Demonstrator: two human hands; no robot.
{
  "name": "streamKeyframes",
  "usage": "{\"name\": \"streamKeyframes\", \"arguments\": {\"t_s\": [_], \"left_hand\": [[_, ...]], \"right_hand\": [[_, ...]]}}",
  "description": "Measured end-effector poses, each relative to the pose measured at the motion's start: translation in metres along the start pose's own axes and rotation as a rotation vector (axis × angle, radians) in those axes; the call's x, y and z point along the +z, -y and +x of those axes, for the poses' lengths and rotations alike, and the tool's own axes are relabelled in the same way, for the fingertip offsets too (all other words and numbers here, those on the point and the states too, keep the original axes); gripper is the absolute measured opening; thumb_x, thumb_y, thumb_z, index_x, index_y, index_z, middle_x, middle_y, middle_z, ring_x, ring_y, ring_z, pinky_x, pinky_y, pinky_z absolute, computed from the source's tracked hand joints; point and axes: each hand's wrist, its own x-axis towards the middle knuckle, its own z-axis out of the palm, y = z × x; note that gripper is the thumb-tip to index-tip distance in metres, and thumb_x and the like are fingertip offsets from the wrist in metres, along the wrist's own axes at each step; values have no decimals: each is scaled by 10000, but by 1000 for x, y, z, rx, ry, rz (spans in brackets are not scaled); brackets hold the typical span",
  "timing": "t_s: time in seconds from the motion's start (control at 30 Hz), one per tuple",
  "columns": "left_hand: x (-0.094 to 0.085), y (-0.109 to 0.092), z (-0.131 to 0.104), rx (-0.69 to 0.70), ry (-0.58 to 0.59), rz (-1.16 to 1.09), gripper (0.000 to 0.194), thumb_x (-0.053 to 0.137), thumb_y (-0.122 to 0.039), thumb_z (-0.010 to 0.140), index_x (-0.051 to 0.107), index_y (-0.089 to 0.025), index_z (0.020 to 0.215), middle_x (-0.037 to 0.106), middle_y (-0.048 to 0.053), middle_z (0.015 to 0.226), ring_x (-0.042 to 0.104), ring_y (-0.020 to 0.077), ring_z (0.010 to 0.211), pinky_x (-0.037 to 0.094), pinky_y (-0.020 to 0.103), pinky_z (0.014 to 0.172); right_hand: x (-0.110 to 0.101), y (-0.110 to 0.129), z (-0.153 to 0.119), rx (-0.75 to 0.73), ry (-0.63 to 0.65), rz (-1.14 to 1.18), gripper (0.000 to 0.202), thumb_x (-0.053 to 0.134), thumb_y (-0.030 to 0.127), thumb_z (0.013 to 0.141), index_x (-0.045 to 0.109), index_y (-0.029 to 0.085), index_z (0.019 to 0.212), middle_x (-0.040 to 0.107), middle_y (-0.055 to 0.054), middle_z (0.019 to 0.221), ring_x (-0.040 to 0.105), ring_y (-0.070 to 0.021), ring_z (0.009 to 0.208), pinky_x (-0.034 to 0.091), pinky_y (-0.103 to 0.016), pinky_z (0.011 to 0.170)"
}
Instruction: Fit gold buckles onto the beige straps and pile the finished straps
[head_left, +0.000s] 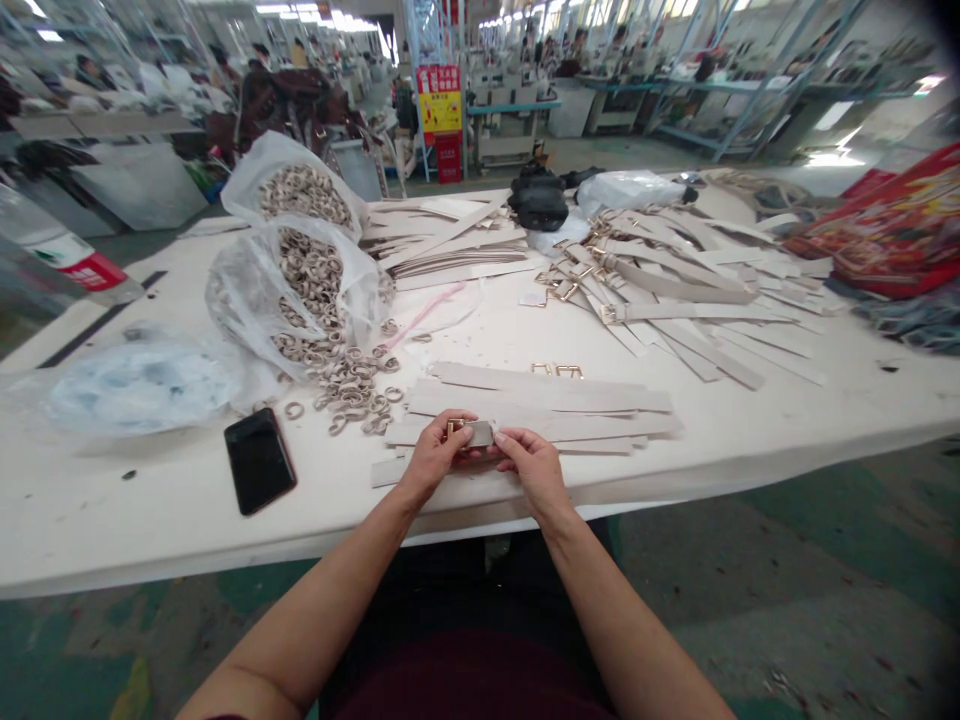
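My left hand point(435, 452) is closed on a short piece of beige belt strap point(481, 433), its thumb pressed on top beside a gold buckle point(454, 428) at the strap's left end. The fingers of my right hand point(535, 470) pinch the same strap at its right end. Both hands are just above the near table edge, in front of a row of flat beige strips point(547, 400). Beyond those strips lie loose gold buckles point(568, 371). How the buckle sits on the strap is partly hidden by my fingers.
On the left are a black phone point(259, 460), clear plastic bags point(225, 295) and spilled beige loops point(352, 385). Buckled straps point(675, 275) are heaped at the right, with more strips point(450, 245) at the back. The table's edge point(675, 478) runs close before me.
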Motion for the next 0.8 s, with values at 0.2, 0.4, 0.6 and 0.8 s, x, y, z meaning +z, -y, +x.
{"name": "streamKeyframes", "arguments": {"t_s": [0.2, 0.4, 0.6, 0.8], "left_hand": [[3, 9, 1, 62, -16, 54, 302, 642, -354, 743, 588, -191, 992, 531, -39, 699, 559, 103, 576, 522, 241, 560], [-1, 10, 1, 166, 31, 225, 240, 603, -308, 769, 623, -174, 968, 481, -54, 609, 444, 76, 521, 478, 202, 541], [-9, 5, 0, 171, 125, 311, 236, 577, -299, 786, 640, -186, 983, 496, -50, 582, 431, 87, 517, 430, 197, 529], [-5, 4, -6, 259, 193, 382, 205, 576, -286, 787, 670, -178, 935, 593, 9, 746, 486, 107, 608, 422, 210, 583]], "right_hand": [[-2, 0, 0, 25, -13, 4, 247, 759, 355, 600, 679, 156, 722, 672, -10, 638, 616, -134, 606, 429, -195, 465], [-3, -2, -1, 27, -19, -22, 256, 757, 363, 605, 686, 154, 736, 663, 1, 585, 483, -73, 443, 355, -196, 425], [-12, -1, 4, 55, 89, -1, 221, 761, 327, 609, 680, 150, 713, 634, 10, 561, 433, -57, 435, 288, -178, 397], [-16, 6, 7, 165, 146, 135, 261, 771, 339, 599, 682, 158, 766, 657, -20, 708, 502, -77, 537, 245, -154, 368]]}}
